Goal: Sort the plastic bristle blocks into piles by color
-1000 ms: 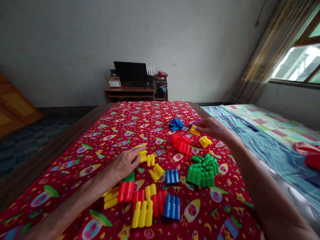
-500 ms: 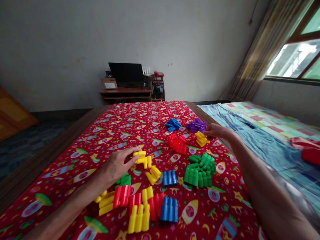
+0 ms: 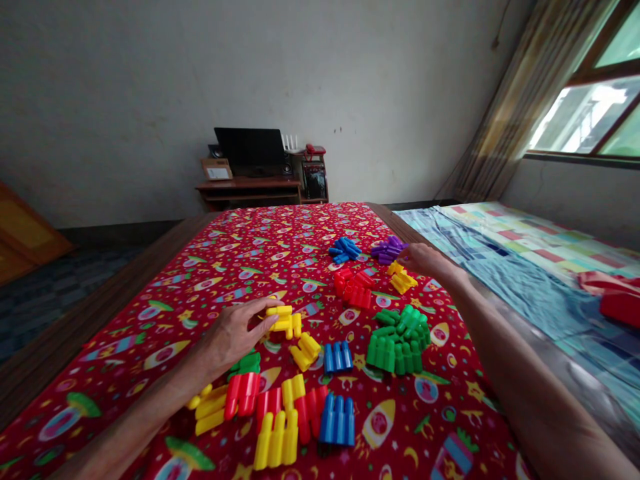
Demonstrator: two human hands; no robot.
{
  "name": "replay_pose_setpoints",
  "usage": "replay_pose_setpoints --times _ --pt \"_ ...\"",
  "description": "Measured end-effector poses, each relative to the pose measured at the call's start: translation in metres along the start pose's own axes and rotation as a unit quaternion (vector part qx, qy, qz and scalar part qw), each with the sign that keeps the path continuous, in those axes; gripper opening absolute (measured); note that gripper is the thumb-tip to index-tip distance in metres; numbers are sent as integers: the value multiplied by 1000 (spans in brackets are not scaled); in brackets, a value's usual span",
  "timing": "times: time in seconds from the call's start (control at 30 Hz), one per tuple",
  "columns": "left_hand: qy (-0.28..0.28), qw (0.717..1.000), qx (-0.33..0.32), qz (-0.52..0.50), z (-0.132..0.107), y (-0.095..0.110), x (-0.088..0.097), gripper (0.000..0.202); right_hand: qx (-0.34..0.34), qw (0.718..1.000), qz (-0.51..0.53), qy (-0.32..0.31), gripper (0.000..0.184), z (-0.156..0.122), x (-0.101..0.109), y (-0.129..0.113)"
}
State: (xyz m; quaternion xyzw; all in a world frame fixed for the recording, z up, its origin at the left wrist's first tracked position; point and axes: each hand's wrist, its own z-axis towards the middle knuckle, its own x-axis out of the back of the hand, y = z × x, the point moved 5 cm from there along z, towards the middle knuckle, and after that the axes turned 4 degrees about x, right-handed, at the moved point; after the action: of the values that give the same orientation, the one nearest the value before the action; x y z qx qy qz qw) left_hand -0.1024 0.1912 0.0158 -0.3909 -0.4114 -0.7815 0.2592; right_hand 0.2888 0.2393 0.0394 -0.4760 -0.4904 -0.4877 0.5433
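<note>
My left hand (image 3: 235,333) is closed, thumb and fingertips pinching a yellow toy block (image 3: 279,311) over another yellow block at left centre. A further yellow block (image 3: 305,351) lies just right of them. Farther out on the right, my right hand (image 3: 423,259) has its fingertips on a small yellow block (image 3: 395,268) at the edge of a yellow pile (image 3: 404,283). Behind those fingers lies a purple pile (image 3: 388,250). A green block (image 3: 246,363) is partly hidden by my left wrist.
Nearby on the red patterned cloth (image 3: 165,313) are a blue pile (image 3: 345,250), red blocks (image 3: 356,292), a green pile (image 3: 400,340) and blue blocks (image 3: 338,420). Mixed red and yellow blocks (image 3: 276,440) lie in front. A bed (image 3: 540,280) adjoins on the right.
My right hand has shifted slightly left and away, and the small yellow block at its fingertips now sits at the back of the yellow pile. My left hand stays nearly still.
</note>
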Motion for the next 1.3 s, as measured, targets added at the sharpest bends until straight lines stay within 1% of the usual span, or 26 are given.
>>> replay_pose_setpoints --times 0.13,0.27,0.33,0.4,0.5,0.57,0.63,0.67,0.7,0.73,0.77,0.8,0.83,0.87,0.93,0.97,1.0,1.03,1.07,1.13,1.2,1.27,1.3 --pt "1 1000 3 4 -1 -1 0 42 -2 999 19 -36 31 -1 -3 4" --pt "2 1000 -1 0 -1 0 0 42 -4 998 30 -52 31 -2 -1 9" --pt "0 1000 -1 -1 -1 1 0 43 -7 999 23 -33 30 -4 2 8" --pt "1 1000 2 -7 -1 1 1 45 -8 1000 17 -1 28 -5 7 4" --pt "7 999 2 -33 0 -1 2 45 -9 998 26 55 26 -10 22 -11" --pt "9 997 5 -71 1 -2 1 43 27 993 56 98 29 -16 35 -34" --pt "11 992 16 -121 1 -2 -1 42 111 978 124 127 31 -26 46 -68" --pt "13 989 25 -143 0 0 -2 42 168 963 169 125 32 -33 49 -89" --pt "16 987 32 -158 -1 3 -2 43 224 943 218 114 32 -41 50 -111" --pt "22 985 37 -166 -2 7 -3 44 279 920 260 90 31 -49 49 -133" --pt "29 985 39 -168 -4 13 -3 44 327 898 287 63 29 -59 46 -154" --pt "33 985 38 -168 -6 20 -3 45 361 882 301 40 28 -67 42 -173" --pt "33 985 36 -168 -8 27 -3 45 383 872 304 18 27 -75 37 -189" --pt "32 985 34 -169 -11 33 -3 45 393 870 298 4 25 -80 32 -202" --pt "24 984 37 -170 -14 42 -3 44 389 882 266 -4 23 -84 27 -215" --pt "15 986 41 -163 -14 44 -2 43 379 893 244 5 24 -82 27 -215" --pt "10 988 42 -147 -13 44 1 42 359 907 217 26 25 -79 30 -209" --pt "10 992 38 -122 -10 42 5 42 330 924 184 53 27 -73 34 -199" --pt "12 996 27 -90 -7 38 9 42 290 943 146 79 29 -66 40 -184" --pt "22 1000 -4 -15 1 23 21 44 179 976 60 110 31 -52 51 -141" --pt "18 999 -13 45 8 -1 31 47 66 994 -16 87 28 -40 57 -91" --pt "-2 998 25 64 11 -31 36 51 -45 995 -61 60 29 -34 57 -44" --pt "-23 997 55 52 12 -45 35 52 -83 993 -75 43 29 -33 54 -25"
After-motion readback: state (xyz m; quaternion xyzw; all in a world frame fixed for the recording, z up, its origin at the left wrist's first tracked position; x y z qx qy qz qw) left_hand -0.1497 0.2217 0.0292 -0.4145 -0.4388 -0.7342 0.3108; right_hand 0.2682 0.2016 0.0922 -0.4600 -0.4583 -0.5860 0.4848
